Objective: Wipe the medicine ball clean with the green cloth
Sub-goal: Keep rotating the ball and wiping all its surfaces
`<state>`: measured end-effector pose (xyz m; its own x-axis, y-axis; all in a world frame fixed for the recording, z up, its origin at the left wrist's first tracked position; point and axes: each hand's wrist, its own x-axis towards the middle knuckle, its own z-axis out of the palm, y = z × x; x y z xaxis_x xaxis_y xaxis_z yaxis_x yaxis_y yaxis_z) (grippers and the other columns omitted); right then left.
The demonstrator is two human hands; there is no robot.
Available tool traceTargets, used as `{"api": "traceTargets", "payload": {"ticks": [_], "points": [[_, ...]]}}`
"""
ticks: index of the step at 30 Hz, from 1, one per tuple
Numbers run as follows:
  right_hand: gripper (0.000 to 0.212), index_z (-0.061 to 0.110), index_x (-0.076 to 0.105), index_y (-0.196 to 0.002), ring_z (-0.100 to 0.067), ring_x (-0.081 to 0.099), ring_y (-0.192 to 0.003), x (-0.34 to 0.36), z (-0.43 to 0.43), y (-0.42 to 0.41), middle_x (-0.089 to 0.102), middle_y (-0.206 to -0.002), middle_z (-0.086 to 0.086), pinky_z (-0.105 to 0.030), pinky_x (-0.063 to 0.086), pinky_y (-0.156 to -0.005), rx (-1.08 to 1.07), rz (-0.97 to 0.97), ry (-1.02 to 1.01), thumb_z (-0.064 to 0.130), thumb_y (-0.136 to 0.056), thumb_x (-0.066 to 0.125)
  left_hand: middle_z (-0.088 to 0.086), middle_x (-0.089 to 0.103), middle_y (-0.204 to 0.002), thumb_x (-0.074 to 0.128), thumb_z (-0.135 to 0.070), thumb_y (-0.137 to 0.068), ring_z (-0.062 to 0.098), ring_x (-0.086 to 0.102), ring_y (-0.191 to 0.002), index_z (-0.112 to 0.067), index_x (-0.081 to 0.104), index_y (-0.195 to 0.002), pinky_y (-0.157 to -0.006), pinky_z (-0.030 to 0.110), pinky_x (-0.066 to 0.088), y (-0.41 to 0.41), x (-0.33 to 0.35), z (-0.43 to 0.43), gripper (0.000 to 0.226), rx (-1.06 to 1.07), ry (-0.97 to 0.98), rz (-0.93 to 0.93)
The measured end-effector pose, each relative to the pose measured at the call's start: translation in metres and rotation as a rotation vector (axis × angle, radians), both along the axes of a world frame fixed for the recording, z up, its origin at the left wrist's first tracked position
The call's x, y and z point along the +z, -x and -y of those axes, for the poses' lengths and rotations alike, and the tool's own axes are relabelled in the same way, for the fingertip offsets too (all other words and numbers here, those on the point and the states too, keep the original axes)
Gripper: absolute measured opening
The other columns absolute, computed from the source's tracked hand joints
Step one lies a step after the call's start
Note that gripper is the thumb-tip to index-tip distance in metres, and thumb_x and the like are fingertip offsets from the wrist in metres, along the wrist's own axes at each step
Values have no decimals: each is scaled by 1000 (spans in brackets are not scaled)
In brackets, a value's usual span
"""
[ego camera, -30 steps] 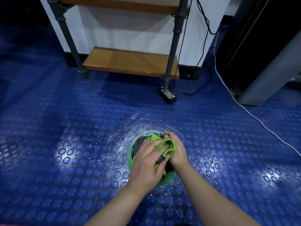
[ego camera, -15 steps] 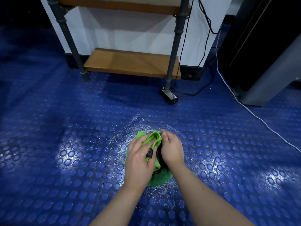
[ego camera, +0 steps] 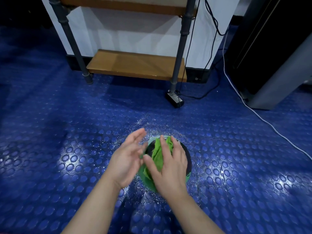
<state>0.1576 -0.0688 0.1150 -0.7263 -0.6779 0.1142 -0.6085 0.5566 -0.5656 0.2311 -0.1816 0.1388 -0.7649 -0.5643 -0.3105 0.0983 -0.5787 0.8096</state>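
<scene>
Medicine ball (ego camera: 187, 157) sits on the floor (ego camera: 67, 132), 6 o'clock from the shelf (ego camera: 135, 65). Right hand (ego camera: 168, 169) flat, fingers straight, pressing green cloth (ego camera: 157, 154) onto the ball's top for wiping. Left hand (ego camera: 126, 159) open at ball's 9 o'clock, probably to stop roll; contact unclear.

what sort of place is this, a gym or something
Likely a gym or home workout room: a studded blue rubber floor, a medicine ball resting on it, and a pipe-framed wooden shelf behind.
</scene>
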Motion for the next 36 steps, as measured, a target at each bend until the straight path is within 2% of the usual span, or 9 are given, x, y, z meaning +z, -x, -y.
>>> {"api": "traceTargets", "payload": {"ticks": [3,5,7,10,17,22,28,31,36], "points": [[91,32,32,-144,-23,23,-140,-10,-3,13,24,-152,0,-44,21,-115,-79,-58,-62,83,-69,37,-6,48,-142,44,18,-86,-10,52,-116,-30,49,-126,-82,23,52,-13,-34,-9,64,31,489,342],[76,24,46,-137,-25,37,-131,-16,-6,24,39,-144,-3,-44,30,-111,-139,-54,39,70,-77,45,-12,37,-145,62,0,-71,-5,45,-127,-46,34,-135,-98,24,44,-21,-59,-22,83,-161,701,431],[57,17,54,-130,-23,44,-123,-20,-6,34,47,-135,-4,-43,37,-106,-183,-22,150,52,-85,54,-12,12,-156,81,-31,-58,6,10,-148,-37,7,-152,-118,24,18,-15,-76,-39,119,-329,843,512],[38,12,59,-122,-22,46,-113,-19,-4,44,53,-124,-4,-31,36,-100,-212,17,186,31,-90,60,-3,-16,-160,91,-50,-44,11,-15,-148,-16,-20,-151,-122,34,0,14,-74,-66,158,-223,875,607],[26,15,61,-100,-18,45,-93,-10,4,81,54,-96,0,-27,35,-81,-9,32,109,39,-92,54,-3,5,-157,92,-57,-24,23,12,-146,-27,-3,-151,-121,43,19,32,-70,-62,162,-24,713,615],[23,21,61,-86,-21,63,-77,11,1,112,69,-86,-5,-51,53,-85,-360,774,540,43,-90,57,-8,17,-148,94,-53,-25,13,22,-139,-26,4,-151,-121,35,19,23,-71,-36,158,-138,732,553],[70,38,43,-135,-24,34,-134,-9,11,62,36,-147,0,-48,29,-111,66,-49,-140,75,-77,30,-11,10,-147,78,-58,-23,11,17,-140,-23,-2,-152,-119,29,19,36,-66,-26,156,-247,782,542],[47,27,52,-126,-25,41,-122,-9,17,63,45,-136,-1,-41,36,-103,39,-116,-82,55,-90,41,-18,13,-130,79,-57,-24,6,22,-130,-25,2,-150,-114,23,22,33,-64,-26,151,-218,784,509],[33,15,55,-104,-21,37,-95,-6,28,87,48,-103,-1,-36,37,-86,122,-95,-85,44,-95,45,-7,22,-142,92,-55,-26,11,24,-136,-23,8,-150,-117,28,24,34,-66,-21,153,-227,811,545]]}}
